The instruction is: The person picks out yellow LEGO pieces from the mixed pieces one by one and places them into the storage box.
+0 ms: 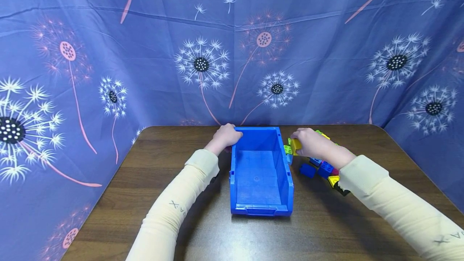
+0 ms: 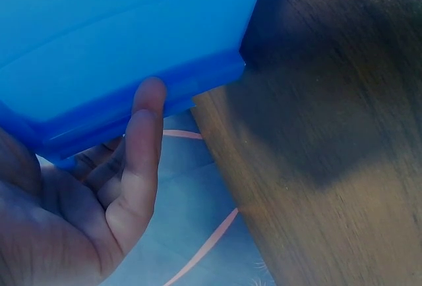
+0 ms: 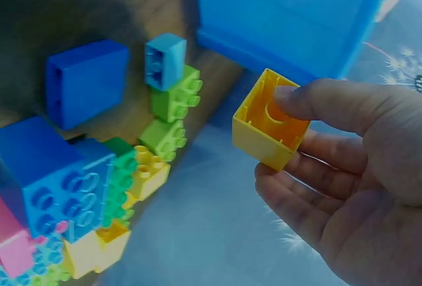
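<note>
A blue plastic bin [image 1: 258, 178] stands in the middle of the table with its low front toward me; nothing lies inside. At its back left corner my left hand [image 1: 226, 136] grips the rim, and the left wrist view shows its fingers [image 2: 142, 144] against the bin's edge. Right of the bin, my right hand [image 1: 313, 144] pinches a yellow toy brick [image 3: 258, 144] between thumb and fingers. The brick's hollow underside, with the thumb tip in it, faces the right wrist camera. Several loose bricks, among them a dark blue brick [image 1: 307, 170], lie below and around this hand.
Light green bricks [image 3: 173, 95] and a light blue brick [image 3: 168, 58] lie close to the bin's right wall. A yellow brick [image 1: 333, 181] sits nearer the right sleeve. Behind the wooden table [image 1: 145, 196] hangs a blue dandelion-print cloth [image 1: 152, 71].
</note>
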A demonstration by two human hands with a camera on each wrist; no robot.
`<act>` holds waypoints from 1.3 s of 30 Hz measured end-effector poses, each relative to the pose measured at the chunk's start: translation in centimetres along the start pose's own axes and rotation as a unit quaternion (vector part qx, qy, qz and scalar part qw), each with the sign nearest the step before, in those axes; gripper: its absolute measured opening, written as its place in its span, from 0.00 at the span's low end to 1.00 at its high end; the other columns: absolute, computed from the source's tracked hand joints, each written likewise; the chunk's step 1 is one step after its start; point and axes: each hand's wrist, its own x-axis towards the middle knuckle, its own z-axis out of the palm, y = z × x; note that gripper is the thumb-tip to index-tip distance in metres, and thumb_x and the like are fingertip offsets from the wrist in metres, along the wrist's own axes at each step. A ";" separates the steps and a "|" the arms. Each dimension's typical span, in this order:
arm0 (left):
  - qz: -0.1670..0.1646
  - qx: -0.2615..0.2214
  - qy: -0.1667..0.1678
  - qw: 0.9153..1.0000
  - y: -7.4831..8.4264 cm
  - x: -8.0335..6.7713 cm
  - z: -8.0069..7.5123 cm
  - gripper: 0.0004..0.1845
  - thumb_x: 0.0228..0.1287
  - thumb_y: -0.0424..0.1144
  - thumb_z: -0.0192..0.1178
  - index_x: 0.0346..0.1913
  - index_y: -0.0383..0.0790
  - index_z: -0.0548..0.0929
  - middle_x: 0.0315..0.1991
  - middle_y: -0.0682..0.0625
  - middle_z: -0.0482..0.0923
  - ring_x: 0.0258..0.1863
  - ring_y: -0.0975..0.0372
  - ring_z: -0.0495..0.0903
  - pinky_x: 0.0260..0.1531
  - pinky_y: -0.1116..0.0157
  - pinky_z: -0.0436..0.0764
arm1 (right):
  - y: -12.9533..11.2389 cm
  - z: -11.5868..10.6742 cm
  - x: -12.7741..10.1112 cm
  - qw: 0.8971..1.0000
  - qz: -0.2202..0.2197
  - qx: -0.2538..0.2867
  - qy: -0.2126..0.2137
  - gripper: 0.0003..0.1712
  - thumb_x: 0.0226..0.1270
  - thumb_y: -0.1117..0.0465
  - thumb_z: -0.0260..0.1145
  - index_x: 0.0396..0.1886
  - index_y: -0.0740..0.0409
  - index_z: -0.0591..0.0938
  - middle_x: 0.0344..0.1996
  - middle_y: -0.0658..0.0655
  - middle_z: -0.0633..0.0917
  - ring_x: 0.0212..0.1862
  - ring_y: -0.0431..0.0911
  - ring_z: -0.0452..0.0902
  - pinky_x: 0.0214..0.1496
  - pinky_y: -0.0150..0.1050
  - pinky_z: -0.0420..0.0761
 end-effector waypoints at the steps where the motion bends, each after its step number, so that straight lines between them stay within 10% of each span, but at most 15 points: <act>1: -0.001 -0.001 0.000 1.000 0.0 0.0 0.0 0.16 0.67 0.49 0.51 0.43 0.38 0.76 0.25 0.44 0.73 0.26 0.52 0.84 0.21 0.62 0.84 | -0.2 -0.3 -0.1 1.000 0.001 0.003 0.004 0.24 0.46 0.68 0.75 0.46 0.70 0.80 0.41 0.65 0.82 0.42 0.57 0.79 0.44 0.50 0.83; 39: -0.030 -0.007 -0.003 1.000 0.3 0.3 0.2 0.18 0.68 0.48 0.51 0.49 0.36 0.75 0.32 0.41 0.76 0.29 0.48 0.85 0.26 0.55 0.85 | -9.3 -4.2 -2.2 0.987 -0.125 0.018 0.097 0.28 0.48 0.65 0.74 0.52 0.65 0.78 0.48 0.60 0.81 0.50 0.53 0.76 0.47 0.45 0.82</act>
